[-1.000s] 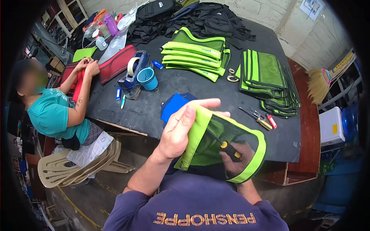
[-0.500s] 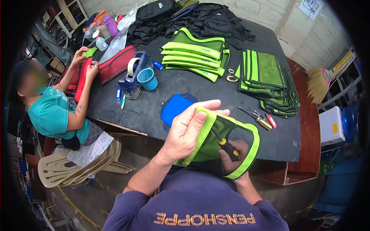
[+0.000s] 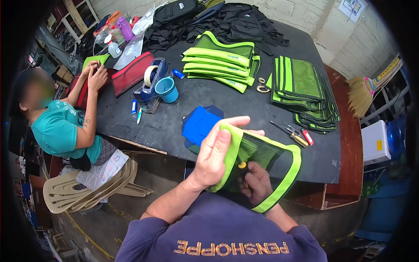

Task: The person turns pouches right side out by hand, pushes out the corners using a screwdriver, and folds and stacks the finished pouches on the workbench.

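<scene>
My left hand (image 3: 211, 163) pinches the lime-green edge of a black mesh pouch (image 3: 277, 153) between thumb and fingers, holding it up over the table's near edge. Inside the pouch, seen through the mesh, my right hand (image 3: 257, 181) is closed around a screwdriver (image 3: 242, 165) with a black and yellow handle. The mesh and my fingers hide most of this tool. Just beyond my left hand lie blue fabric pieces (image 3: 201, 124) on the table.
Green mesh pouches (image 3: 218, 65) are stacked at the back, with another pile (image 3: 301, 83) to the right. A screwdriver (image 3: 299, 139) and a red lighter (image 3: 307, 137) lie nearby. A blue cup (image 3: 167, 90) stands beside a tape dispenser (image 3: 150, 83). A co-worker (image 3: 61, 126) sits at left.
The pouch has spread wider and its far end shifted right and down. My right hand has moved slightly left inside it, hiding more of the screwdriver. The co-worker's hands have come together.
</scene>
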The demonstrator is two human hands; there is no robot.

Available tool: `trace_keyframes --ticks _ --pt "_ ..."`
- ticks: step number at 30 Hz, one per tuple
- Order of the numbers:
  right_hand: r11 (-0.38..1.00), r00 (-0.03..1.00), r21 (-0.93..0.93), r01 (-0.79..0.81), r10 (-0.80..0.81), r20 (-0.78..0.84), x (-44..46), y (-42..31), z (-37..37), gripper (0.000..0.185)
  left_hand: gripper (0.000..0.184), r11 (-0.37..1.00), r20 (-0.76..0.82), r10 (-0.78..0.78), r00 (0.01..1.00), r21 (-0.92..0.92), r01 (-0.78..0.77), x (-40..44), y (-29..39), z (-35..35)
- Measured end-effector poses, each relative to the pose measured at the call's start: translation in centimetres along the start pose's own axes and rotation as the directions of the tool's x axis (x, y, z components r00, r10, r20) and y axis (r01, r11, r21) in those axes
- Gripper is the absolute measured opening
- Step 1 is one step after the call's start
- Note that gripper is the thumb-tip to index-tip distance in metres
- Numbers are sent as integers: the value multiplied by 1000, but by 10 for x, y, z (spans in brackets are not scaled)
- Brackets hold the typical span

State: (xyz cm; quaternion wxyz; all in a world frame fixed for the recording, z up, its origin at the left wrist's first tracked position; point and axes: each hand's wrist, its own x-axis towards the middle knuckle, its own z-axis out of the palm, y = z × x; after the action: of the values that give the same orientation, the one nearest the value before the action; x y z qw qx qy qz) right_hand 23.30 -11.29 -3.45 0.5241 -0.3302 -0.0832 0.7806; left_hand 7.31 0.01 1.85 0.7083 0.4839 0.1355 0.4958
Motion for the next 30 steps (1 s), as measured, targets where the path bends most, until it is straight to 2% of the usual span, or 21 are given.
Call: trace_keyframes --ticks 1,2,3,4,7,8,9,10,11,12,14,18,20,21,22,23,26,30 --pt "884 952 -377 276 -304 -16 3 3 4 23 53 1000 -15 -2 1000 -14 2 0 1 0" --pt "563 820 -686 460 -566 85 5 6 7 22 53 1000 -15 -3 1000 -14 2 -1 3 0" --pt "112 633 -855 506 -721 281 7 7 9 20 53 1000 -11 3 1000 -4 -3 0 4 0" --pt "109 633 -855 507 -720 284 7 7 8 20 53 1000 -10 10 1000 6 -10 0 4 0" --pt "435 794 -798 418 -601 89 7 13 -1 15 53 1000 -29 11 1000 30 -10 0 2 1" --pt "434 792 -797 420 -603 89 7 14 -4 15 53 999 -43 5 999 41 -4 1 -1 1" --pt "693 900 -625 359 -436 33 8 14 -6 15 53 999 -57 0 998 53 3 2 -3 2" --pt "885 971 -405 229 -238 28 8 16 -8 15 53 999 -57 -3 998 52 6 2 -5 3" --pt "986 996 -162 48 -36 78 8 15 -7 15 53 998 -70 -8 998 54 12 2 -6 3" --pt "986 996 -161 48 -36 78 8 14 -7 15 53 998 -81 -12 997 56 17 2 -7 3" --pt "964 993 -247 93 -73 88 7 10 -5 17 53 998 -91 -15 996 57 20 3 -7 3" --pt "894 984 -412 175 -139 116 6 -2 5 21 51 998 -124 -20 992 -60 13 6 4 0" --pt "871 981 -452 192 -150 126 9 0 5 22 51 996 -121 43 992 78 -34 5 11 -4" --pt "649 896 -638 415 -412 164 12 5 6 25 51 987 -116 75 990 147 -57 4 13 -6" --pt "333 740 -766 549 -619 262 16 11 6 28 51 987 -118 76 990 147 -58 4 14 -7" --pt "-27 535 -817 575 -743 401 18 14 6 31 50 988 -110 78 991 139 -62 4 14 -8" --pt "-15 550 -833 553 -745 378 16 10 8 35 49 990 -87 78 993 122 -67 5 13 -10" --pt "-6 540 -825 566 -753 376 17 10 4 37 48 976 -64 115 991 195 -101 4 13 -9"
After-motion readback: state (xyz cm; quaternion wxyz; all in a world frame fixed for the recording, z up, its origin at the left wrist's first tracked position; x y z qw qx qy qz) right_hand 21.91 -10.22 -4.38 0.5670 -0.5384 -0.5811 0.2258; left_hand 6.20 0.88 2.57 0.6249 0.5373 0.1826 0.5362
